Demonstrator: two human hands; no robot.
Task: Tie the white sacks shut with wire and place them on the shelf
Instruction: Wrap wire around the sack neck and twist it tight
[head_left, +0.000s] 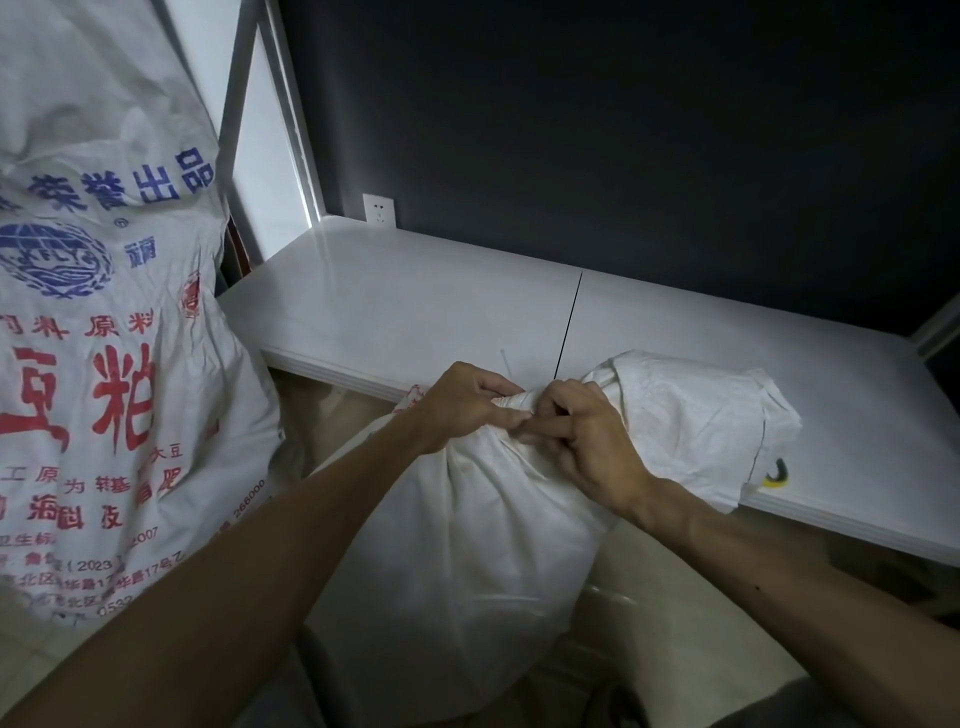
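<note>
A filled white woven sack (467, 545) stands on the floor in front of a low white shelf board (415, 301). Its gathered neck sits between my two hands, and the loose top (691, 415) flops over onto the board. My left hand (467, 402) pinches the neck from the left. My right hand (587, 441) grips it from the right, fingers curled at the bunched fabric. A thin pale wire (505, 361) pokes up just behind my left hand; where it wraps is hidden by my fingers.
A large printed sack (104, 338) with red and blue characters leans at the left. Metal shelf uprights (244, 104) rise behind it. A wall socket (378, 209) sits on the dark back wall. A small yellow and black object (776, 475) lies on the board under the sack's flap.
</note>
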